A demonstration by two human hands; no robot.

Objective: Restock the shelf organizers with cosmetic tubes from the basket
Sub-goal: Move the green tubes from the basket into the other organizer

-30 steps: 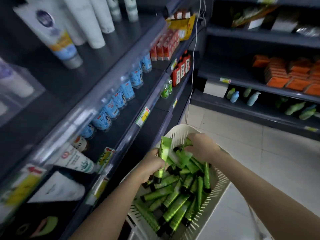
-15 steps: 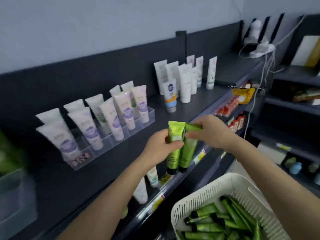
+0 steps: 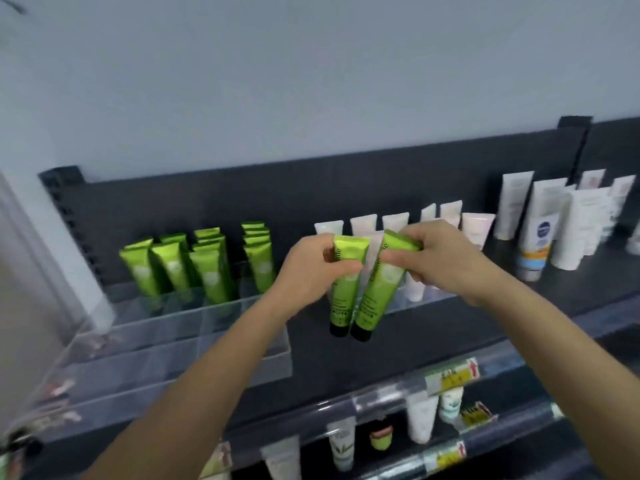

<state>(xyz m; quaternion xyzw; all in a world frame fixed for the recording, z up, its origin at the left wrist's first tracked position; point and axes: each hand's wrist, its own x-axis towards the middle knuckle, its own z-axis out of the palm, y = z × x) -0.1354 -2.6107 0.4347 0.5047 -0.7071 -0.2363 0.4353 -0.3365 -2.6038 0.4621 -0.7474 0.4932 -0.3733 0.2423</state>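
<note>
My left hand [image 3: 311,263] grips a green tube [image 3: 343,296] near its flat top, black cap hanging down. My right hand [image 3: 440,258] holds a second green tube [image 3: 375,299] beside it, tilted slightly. Both tubes hang in the air above the dark top shelf [image 3: 346,355], between two organizers. To the left stands a clear acrylic organizer [image 3: 194,337] with several green tubes [image 3: 194,265] upright in its back rows; its front rows hold nothing. The basket is out of view.
Behind my hands a second clear organizer [image 3: 426,299] holds several pale pink and white tubes [image 3: 474,226]. Taller white tubes [image 3: 540,223] stand at the right on the shelf. A lower shelf with price labels [image 3: 453,379] carries more tubes. A grey wall rises behind.
My view has swung up and left from the basket to the top shelf. Both hands carried the two green tubes left, from in front of the pink tubes towards the green-tube organizer.
</note>
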